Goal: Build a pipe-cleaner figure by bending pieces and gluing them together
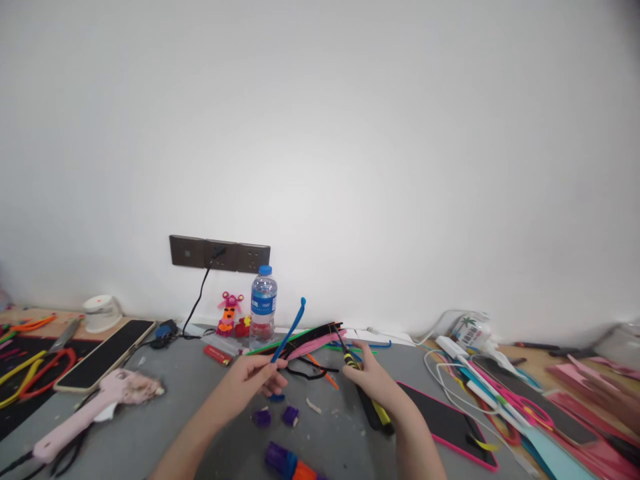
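Note:
My left hand (257, 377) is closed in a pinch on a blue pipe cleaner (294, 328), whose bent tip points up and to the right. My right hand (369, 375) wraps around yellow-and-black pliers (383, 415); the slim dark jaws point away towards the wall, and the palm hides the middle. Behind both hands lies a bundle of pink, black and green pipe cleaners (313, 343). On the mat below them are two small purple pieces (290, 416) and a curled white scrap (313, 405). A purple, blue and orange object (290, 463) is nearer me, partly cut off by the frame.
A water bottle (263, 307) and small pink-and-orange figure (228, 317) stand by the wall. Left are a pink glue gun (100, 407) and a phone (105, 353). Right lie a pink-edged tablet (450, 424), cables and pink scissors (535, 413). Another person's blurred hand (613, 393) appears far right.

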### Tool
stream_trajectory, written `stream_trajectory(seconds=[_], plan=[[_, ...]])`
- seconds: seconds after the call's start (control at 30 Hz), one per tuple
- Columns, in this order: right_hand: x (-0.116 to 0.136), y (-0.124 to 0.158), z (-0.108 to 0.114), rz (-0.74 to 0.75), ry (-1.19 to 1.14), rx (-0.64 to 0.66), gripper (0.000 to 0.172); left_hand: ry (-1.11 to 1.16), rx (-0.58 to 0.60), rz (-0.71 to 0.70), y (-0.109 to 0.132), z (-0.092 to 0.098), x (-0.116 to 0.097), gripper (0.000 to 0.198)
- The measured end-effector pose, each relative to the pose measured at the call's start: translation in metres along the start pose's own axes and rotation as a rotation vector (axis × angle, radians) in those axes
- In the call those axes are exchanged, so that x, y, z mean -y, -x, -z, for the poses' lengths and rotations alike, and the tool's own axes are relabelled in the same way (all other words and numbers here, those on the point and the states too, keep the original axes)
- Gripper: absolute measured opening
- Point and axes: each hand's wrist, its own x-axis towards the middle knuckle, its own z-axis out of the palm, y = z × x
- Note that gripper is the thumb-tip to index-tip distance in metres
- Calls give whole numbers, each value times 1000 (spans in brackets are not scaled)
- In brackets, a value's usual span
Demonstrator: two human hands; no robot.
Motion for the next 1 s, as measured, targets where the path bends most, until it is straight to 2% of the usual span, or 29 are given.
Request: stream_trajectory(seconds=[0.13, 0.27, 0.37, 0.5, 0.63, 0.7, 0.77, 1.0], plan=[[14, 6, 8, 16, -281, -23, 58, 29, -4, 23, 0, -1, -1, 61], [28, 8, 8, -73, -649, -3, 58, 45, -12, 24, -1, -1, -3, 59], [34, 8, 9, -40, -942, 153, 61, 18, -10, 17, -2, -1, -3, 56], [40, 16, 11, 50, -1200, 500, 63, -47, 21, -1, -2, 0, -2, 55], [41, 27, 10, 120, -1202, 799, 66, -76, 67, 14, 0, 1, -3, 57], [38, 29, 8, 151, -1156, 910, 66, -92, 74, 21, 1, 1, -4, 58], [35, 28, 8, 166, -1119, 964, 65, -100, 84, 18, 1, 2, -3, 58], [34, 25, 3, 157, -1104, 1019, 55, -101, 132, 26, 1, 3, 1, 59]])
